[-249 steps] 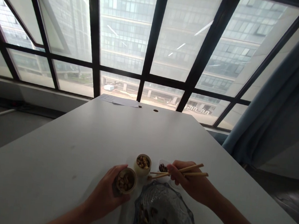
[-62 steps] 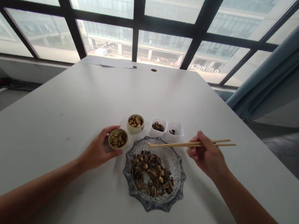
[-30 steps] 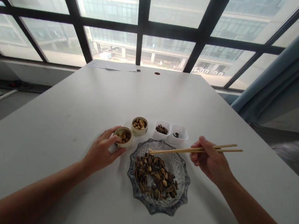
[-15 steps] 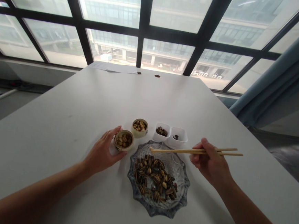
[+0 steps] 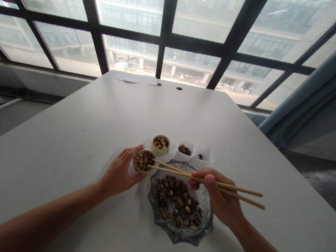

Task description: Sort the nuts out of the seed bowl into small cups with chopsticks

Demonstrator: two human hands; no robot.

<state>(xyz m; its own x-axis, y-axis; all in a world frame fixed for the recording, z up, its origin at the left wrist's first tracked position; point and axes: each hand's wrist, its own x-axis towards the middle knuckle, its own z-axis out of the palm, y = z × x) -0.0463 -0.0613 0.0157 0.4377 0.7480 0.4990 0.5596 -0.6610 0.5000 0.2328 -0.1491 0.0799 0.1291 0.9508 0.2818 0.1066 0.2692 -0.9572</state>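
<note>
My left hand point(image 5: 122, 173) is wrapped round the left side of a small round bowl point(image 5: 144, 161) of nuts. Wooden chopsticks point(image 5: 181, 173) are gripped in my right hand point(image 5: 219, 196), their tips slightly apart at the right rim of that bowl. Below them is a scalloped glass dish point(image 5: 180, 235) with dark striped seeds point(image 5: 170, 194) and a few paler nuts. A second round bowl point(image 5: 160, 145) of nuts stands behind. To its right, two white square cups touch: one point(image 5: 184, 150) has dark seeds, the other point(image 5: 203, 156) a small dark piece.
The white table point(image 5: 146, 108) reaches to the windows. Papers point(image 5: 131, 77) lie at its far edge, near two round holes. A blue-grey curtain point(image 5: 301, 93) hangs at the right.
My right hand has moved left with the chopsticks, whose tips went from over the glass dish to the held bowl. Whatever pale piece was at the tips no longer shows there.
</note>
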